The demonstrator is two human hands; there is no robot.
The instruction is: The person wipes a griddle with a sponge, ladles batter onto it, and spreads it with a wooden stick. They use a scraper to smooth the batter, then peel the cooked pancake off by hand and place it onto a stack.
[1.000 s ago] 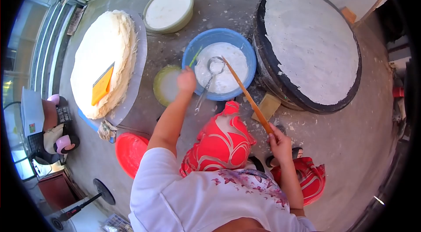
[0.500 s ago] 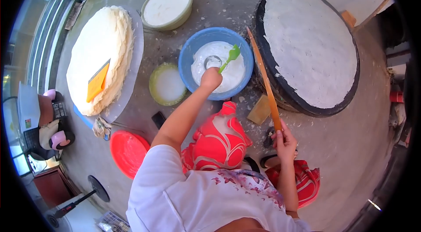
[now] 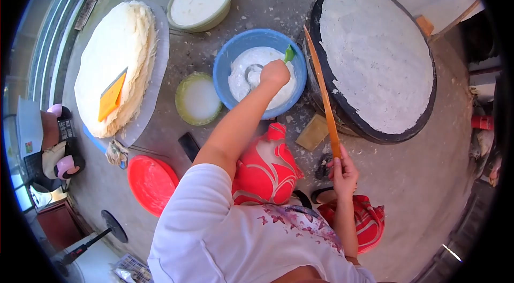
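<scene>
Spatula (image 3: 289,53) is clasped over the blue basin (image 3: 221,79) by the left hand (image 3: 275,73), a wooden stick (image 3: 323,90) is gripped at its near end by the right hand (image 3: 345,173), lettering (image 3: 65,129) at far left cannot be read, and the stick's long axis is pointed forward beside the griddle (image 3: 348,112).

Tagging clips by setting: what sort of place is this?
Probably a flatbread-making workspace: a large round griddle, a blue basin of batter-like white mix, and a thick stack of thin, flatbread-like sheets.
</scene>
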